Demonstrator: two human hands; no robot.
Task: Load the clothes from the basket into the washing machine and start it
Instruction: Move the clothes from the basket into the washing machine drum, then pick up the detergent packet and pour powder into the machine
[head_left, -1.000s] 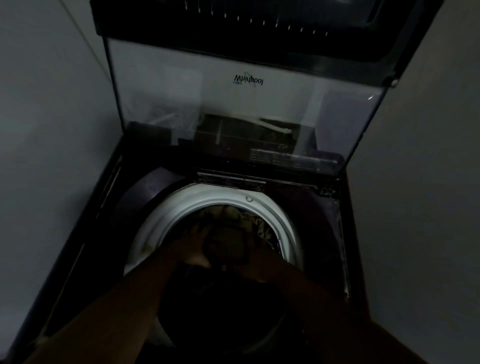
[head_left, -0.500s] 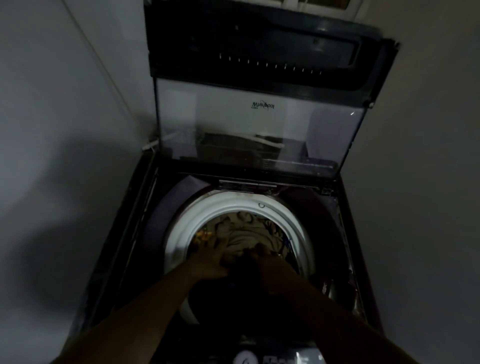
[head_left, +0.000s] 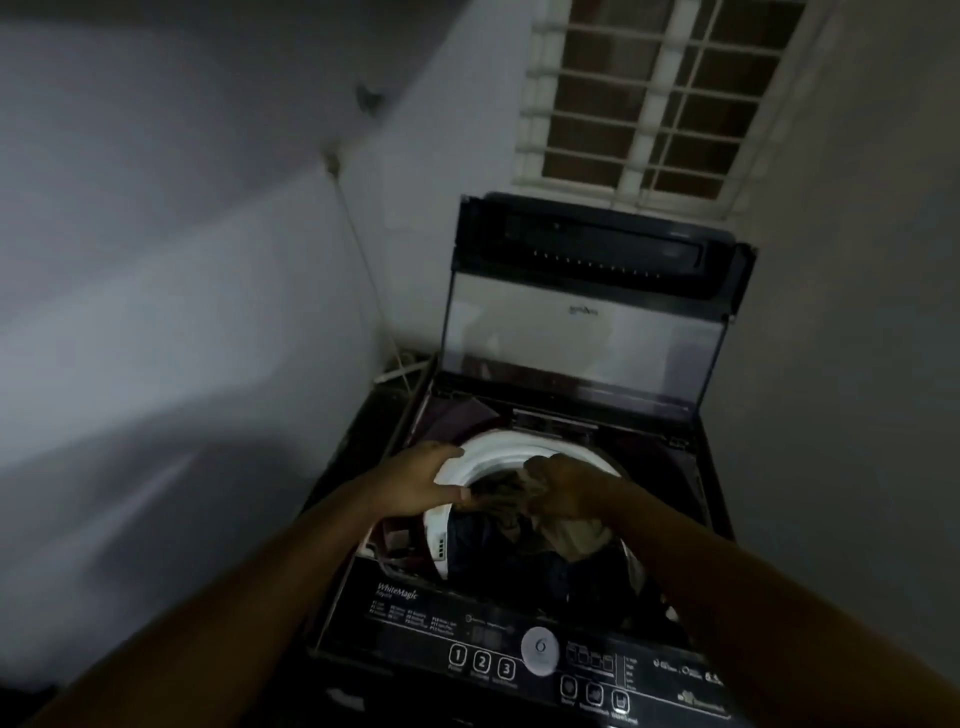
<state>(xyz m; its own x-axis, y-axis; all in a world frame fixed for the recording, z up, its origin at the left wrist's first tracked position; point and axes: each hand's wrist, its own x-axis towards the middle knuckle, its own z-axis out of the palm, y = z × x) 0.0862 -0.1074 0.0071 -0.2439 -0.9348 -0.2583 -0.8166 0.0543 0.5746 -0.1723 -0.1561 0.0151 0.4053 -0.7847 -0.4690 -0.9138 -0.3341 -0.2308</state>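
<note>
One top-loading washing machine was seen in a dim corner, its single glass lid raised upright against the wall below one barred window. Two bare hands were held over the tub. The left hand was laid on the white tub ring at its left side, fingers curled loosely over it and nothing gripped. The right hand was clenched on a pale piece of the clothes, which were heaped inside the tub, light fabric above darker fabric. On the control panel at the front, three numbered buttons and one round white dial could be counted; the small print was too blurred to be read. The number of garments could not be told in the gloom. The right side of the tub ring was hidden by the right forearm, and the panel's lower edge was cut off by the frame.
</note>
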